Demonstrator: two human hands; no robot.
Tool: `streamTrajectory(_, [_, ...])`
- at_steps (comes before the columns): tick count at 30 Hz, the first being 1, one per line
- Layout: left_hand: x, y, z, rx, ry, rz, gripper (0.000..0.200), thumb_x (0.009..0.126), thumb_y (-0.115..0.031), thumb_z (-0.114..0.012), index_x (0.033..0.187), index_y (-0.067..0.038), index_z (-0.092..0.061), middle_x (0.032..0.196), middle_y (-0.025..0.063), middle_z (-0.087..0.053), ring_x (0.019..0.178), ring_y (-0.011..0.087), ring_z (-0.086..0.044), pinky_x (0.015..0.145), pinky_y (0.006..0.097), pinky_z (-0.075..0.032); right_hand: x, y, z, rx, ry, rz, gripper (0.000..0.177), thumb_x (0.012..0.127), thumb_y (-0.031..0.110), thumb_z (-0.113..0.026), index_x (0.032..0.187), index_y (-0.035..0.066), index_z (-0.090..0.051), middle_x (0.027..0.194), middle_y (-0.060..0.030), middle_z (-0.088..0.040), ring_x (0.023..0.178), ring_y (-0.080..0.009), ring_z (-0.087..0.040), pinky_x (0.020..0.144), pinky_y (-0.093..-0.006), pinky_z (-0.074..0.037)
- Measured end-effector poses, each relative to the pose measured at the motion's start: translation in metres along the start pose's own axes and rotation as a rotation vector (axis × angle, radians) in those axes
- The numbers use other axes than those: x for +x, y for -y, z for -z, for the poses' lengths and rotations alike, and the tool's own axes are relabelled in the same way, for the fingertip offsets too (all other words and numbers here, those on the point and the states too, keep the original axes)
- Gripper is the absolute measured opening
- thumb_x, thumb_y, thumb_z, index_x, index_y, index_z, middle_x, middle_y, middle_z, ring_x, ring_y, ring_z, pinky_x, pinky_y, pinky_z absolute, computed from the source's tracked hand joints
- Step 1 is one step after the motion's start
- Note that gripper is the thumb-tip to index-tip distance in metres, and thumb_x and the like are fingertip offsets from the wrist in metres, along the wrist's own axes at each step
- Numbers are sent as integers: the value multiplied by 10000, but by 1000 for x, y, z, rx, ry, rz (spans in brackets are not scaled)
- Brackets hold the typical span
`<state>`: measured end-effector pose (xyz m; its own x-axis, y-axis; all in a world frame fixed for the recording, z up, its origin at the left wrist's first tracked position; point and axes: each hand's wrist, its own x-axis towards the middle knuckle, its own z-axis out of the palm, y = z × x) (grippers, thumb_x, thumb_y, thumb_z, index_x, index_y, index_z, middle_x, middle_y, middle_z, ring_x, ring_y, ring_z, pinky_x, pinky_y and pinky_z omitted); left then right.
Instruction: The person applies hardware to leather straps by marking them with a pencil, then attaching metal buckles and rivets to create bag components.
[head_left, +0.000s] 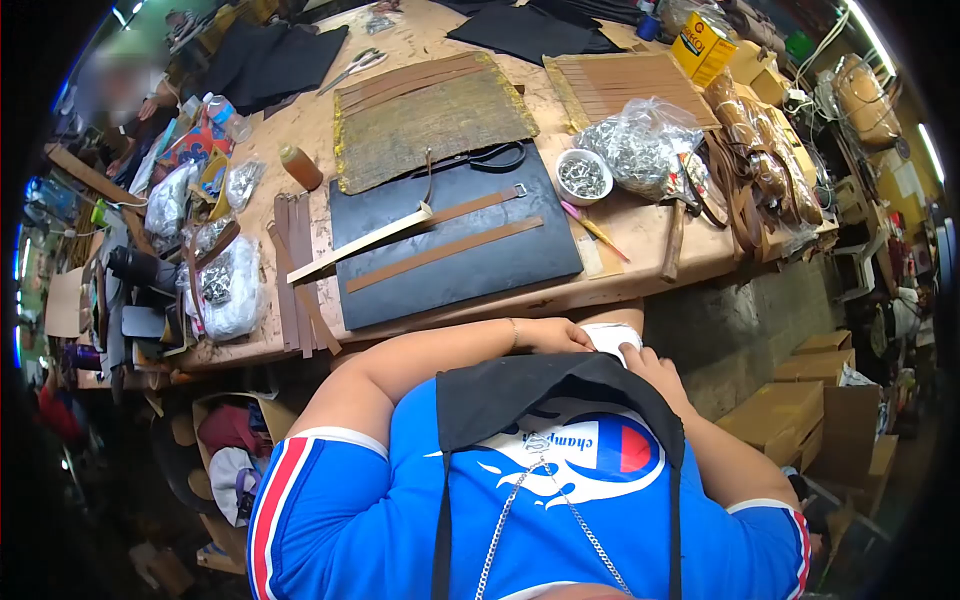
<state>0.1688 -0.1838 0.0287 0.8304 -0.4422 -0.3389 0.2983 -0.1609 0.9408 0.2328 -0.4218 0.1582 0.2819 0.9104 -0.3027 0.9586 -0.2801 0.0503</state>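
Observation:
Low at the table's front edge, over my lap, a small white cloth-like piece [612, 341] lies between my hands. My left hand [556, 336] reaches across from the left, its curled fingers at the piece's left edge. From the other side my right hand [655, 374] grips the right edge with bent fingers. A dark apron [560, 378] partly covers the space below them. On the table just ahead, a black board [470, 265] carries a brown leather strap [445, 254], a buckled strap [480, 205] and a pale strip [350, 247].
Beside the board stand a bowl of metal fittings [584, 176] and a bag of fittings [640, 145]. A hammer-like wooden handle [674, 240] overhangs the front edge. Scissors [497, 157] lie behind. Cardboard boxes [775, 415] fill the floor at right. Another person is at far left.

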Motion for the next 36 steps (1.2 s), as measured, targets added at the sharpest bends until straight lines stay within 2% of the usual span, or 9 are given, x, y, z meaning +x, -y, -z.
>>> streamTrajectory(7, [-4,3,-2,21,-179,78,371,1056,-402,-606,1244,-95,-696,1061,20,-725,992,99,-602,927,318,-500,14,-12,34,31,148,184,303,900,248,-630,1158,112,-714,1296,-144,-561,1191,-333,-566,1042,-486,-482])
streamTrajectory(13, [-16,12,3,136,-168,122,379,1054,-400,-570,1235,-87,-683,1093,103,-732,1024,217,-658,961,374,-495,-21,-67,121,1532,11,-16,214,930,182,-646,857,-19,-646,1308,-185,-589,1182,-315,-623,1031,-437,-511])
streamTrajectory(15, [-12,12,2,70,-135,193,377,1055,-397,-570,1235,-86,-684,1162,117,-730,1103,233,-657,1009,381,-479,-24,-57,148,2054,-104,119,441,906,335,-693,1155,-28,-670,1320,-179,-589,1185,-298,-636,1009,-464,-545])
streamTrajectory(16, [-8,19,4,122,-136,118,379,1055,-396,-569,1240,-86,-684,1182,113,-726,1128,229,-649,1022,377,-473,-30,14,214,2017,-393,-305,521,946,379,-668,1255,-37,-613,1199,-192,-643,1135,-313,-664,1005,-476,-556])
streamTrajectory(17, [-4,29,3,173,-135,42,380,1056,-396,-569,1245,-86,-683,1201,109,-722,1153,226,-642,1035,373,-467,-40,23,225,2870,-314,-636,538,1085,317,-393,1445,-57,-532,1403,-296,-581,1288,-420,-598,1130,-538,-477])
streamTrajectory(26, [-11,35,2,171,-169,32,381,1054,-409,-567,1219,-91,-696,1199,136,-712,1155,289,-653,1041,390,-475,8,33,224,2728,-114,206,390,1071,243,-454,1285,-65,-562,1296,-312,-605,1172,-444,-627,1010,-537,-516])
streamTrajectory(27, [-24,17,-2,175,-225,36,368,1071,-421,-566,1171,-86,-681,1089,62,-702,1080,171,-615,1024,350,-460,7,38,221,2688,-36,319,373,1070,234,-462,1265,-66,-566,1282,-314,-608,1158,-447,-631,995,-537,-521])
streamTrajectory(31, [-28,15,1,226,-200,27,412,1056,-415,-547,1276,-89,-670,1219,177,-712,1163,314,-663,1033,409,-480,7,58,208,2506,163,760,307,1063,197,-493,1185,-70,-581,1229,-322,-619,1100,-458,-646,935,-536,-540])
streamTrajectory(36, [-55,-31,9,238,-111,-54,285,1044,-295,-629,1219,-81,-696,1163,96,-715,1093,211,-653,997,356,-485,4,90,202,2193,292,1208,239,1055,152,-531,1085,-75,-599,1162,-332,-634,1027,-473,-665,860,-536,-564])
